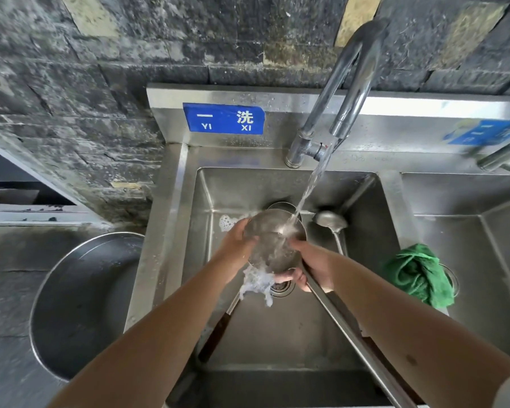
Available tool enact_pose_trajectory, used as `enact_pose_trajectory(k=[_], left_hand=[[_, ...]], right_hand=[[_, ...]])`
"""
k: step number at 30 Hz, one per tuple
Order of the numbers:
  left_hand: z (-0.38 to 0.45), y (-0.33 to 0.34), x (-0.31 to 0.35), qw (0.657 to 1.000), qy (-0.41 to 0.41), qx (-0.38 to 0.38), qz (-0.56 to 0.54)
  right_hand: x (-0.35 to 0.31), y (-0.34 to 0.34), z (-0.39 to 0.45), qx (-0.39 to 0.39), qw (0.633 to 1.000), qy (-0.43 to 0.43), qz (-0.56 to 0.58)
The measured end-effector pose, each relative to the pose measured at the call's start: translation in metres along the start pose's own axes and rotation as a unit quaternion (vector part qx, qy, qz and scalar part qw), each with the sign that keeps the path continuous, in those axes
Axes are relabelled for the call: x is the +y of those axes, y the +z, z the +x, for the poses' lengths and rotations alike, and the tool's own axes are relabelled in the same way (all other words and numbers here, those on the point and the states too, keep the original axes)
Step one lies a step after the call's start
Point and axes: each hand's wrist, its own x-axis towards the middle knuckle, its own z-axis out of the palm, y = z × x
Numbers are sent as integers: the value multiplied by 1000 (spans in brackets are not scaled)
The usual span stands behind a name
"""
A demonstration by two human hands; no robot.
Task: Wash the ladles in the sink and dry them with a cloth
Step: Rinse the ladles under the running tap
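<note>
To my left, beside the sink point(171, 231), a big round steel basin point(80, 304) sits on the dark surface point(6, 290). On the steel back panel a blue sign point(223, 118) reads "YI XI", and a second, blurred blue sign point(483, 132) hangs further right over the neighbouring sink point(468, 195). A crumpled green cloth point(418, 275) lies on the divider between the two sinks, spilling toward the right one. The curved tap point(351, 83) arches over from the back and its water point(309, 189) runs down between my view and the far wall of the sink.

I hold the large ladle point(273, 242) over the drain point(280, 287), its bowl tipped up toward the stream, which strikes it near the far rim. Its long handle runs from the bowl back toward me and to the right, passing under my right forearm. My left hand point(236, 240) cups the bowl's left edge, fingers curled round it. My right hand point(312, 263) grips the neck where the handle meets the bowl. Water spills off the bowl's lower edge.

A smaller ladle point(330, 220) lies at the back right of the sink, bowl away from me, handle pointing toward me. Another handle point(221, 325), dark in part, slants across the sink's left side under my left arm.
</note>
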Motion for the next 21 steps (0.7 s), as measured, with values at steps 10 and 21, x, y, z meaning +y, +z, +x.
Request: enact_pose_trajectory(k=[10, 21], left_hand=[[-10, 21, 66, 990, 95, 60, 90], [-31, 20, 76, 807, 300, -17, 508]], right_hand=[[-10, 3, -53, -16, 991, -131, -17], [-14, 29, -67, 51, 968, -223, 102]])
